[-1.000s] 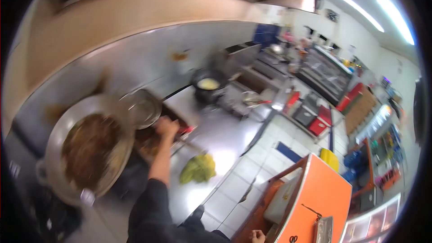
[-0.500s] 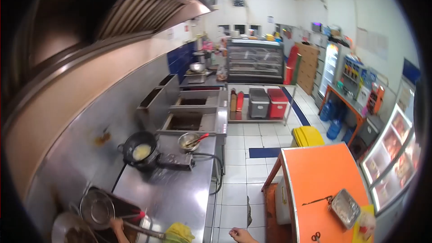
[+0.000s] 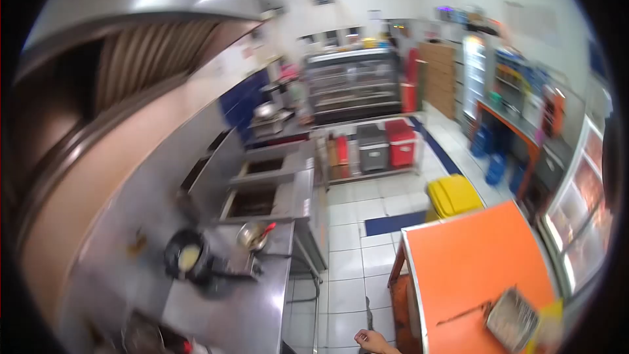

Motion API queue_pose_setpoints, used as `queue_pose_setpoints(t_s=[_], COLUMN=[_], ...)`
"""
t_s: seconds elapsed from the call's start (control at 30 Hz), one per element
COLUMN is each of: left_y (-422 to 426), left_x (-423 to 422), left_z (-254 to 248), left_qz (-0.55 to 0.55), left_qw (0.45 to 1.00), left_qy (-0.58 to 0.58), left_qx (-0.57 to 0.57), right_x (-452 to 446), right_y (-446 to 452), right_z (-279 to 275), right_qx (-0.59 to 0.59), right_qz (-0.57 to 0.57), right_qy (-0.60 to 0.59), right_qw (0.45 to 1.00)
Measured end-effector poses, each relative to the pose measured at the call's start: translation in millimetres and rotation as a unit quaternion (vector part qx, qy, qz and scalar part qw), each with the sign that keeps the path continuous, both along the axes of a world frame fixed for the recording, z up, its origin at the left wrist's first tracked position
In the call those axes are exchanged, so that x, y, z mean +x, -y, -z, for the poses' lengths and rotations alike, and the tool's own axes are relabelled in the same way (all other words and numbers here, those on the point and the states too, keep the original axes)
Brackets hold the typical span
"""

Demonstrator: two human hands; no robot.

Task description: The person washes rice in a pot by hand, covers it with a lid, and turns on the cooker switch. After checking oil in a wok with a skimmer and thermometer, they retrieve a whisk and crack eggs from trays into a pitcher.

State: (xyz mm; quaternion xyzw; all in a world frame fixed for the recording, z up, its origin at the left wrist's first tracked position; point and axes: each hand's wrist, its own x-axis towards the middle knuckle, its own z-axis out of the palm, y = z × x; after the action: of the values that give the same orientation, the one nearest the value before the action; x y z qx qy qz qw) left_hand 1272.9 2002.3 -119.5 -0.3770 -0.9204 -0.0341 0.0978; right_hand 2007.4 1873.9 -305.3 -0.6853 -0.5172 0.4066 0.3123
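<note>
My right hand [image 3: 371,340] is at the bottom edge, over the tiled floor, left of the orange table [image 3: 472,255]. Its fingers look curled, and nothing shows in them. My left hand is out of view. At the bottom left, a round wire strainer [image 3: 143,335] is blurred and cut off by the edge. On the steel counter [image 3: 216,308] a black wok [image 3: 173,249] holds something pale yellow in liquid. Beside it stands a metal bowl [image 3: 249,237] with a red-handled utensil [image 3: 268,229].
On the orange table are a foil-like tray [image 3: 513,321] and dark tongs [image 3: 462,313]. A yellow bin [image 3: 454,195] stands beyond it. Fryer wells [image 3: 252,202] adjoin the counter. White floor tiles [image 3: 344,262] run between counter and table. A hood [image 3: 151,52] hangs overhead.
The view has shifted, so the counter sits lower and further left. My left hand, which was on the strainer, has left the frame. A yellow-green cloth and scissors are also out of view.
</note>
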Motion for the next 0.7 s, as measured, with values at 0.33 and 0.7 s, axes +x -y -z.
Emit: queue_pose_setpoints(t_s=[0.33, 0.7], left_y=[6, 170], left_x=[52, 151], left_z=[37, -164], left_qz=[-0.059, -0.015], left_qw=[0.974, 0.893], left_qy=[0.189, 0.286], left_qx=[0.108, 0.348], right_x=[23, -176], right_y=[-68, -44], right_z=[-6, -47], right_qx=[-0.003, -0.154], right_qz=[-0.218, -0.628], right_qy=[-0.090, -0.120], right_qw=[0.972, 0.753])
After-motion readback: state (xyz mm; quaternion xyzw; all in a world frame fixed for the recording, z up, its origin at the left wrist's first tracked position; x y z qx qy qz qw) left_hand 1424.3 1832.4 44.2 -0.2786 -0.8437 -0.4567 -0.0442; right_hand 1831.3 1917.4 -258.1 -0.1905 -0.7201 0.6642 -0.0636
